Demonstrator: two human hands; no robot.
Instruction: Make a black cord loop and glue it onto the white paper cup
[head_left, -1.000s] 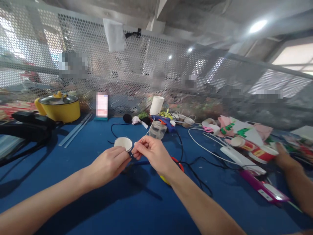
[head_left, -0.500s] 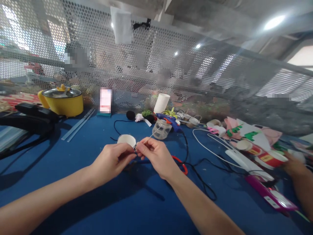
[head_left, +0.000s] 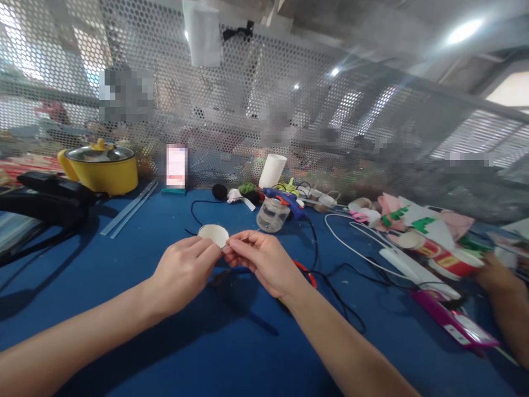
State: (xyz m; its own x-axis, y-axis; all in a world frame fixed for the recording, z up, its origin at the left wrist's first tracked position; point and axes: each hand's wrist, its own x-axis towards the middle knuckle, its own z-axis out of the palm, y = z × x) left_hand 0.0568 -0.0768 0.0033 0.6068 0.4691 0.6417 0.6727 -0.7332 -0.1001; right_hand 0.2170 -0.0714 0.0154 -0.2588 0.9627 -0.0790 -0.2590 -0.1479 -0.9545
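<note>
Person is working at a blue cloth-covered table, both forearms reaching in over the near edge. Left hand and right hand are meeting fingertip to fingertip approx. mid-table, both pinching shut on a thin pale stick or wire. The stick is slender, whitish, straight, slanting up and to the right out of the right hand's grip; too thin to tell the material. A small round white disc is sitting just behind the left fingertips, flat face toward the camera, plain and unmarked; cannot tell whether the left hand is holding it or whether it is lying on the table.

Behind the hands: a clear plastic cup, a blue glue gun, a white paper roll. Black cable is trailing right of the right wrist. A yellow lidded pot is standing far left. Another person's hand is at the right edge, next to red-and-white paper cups.
</note>
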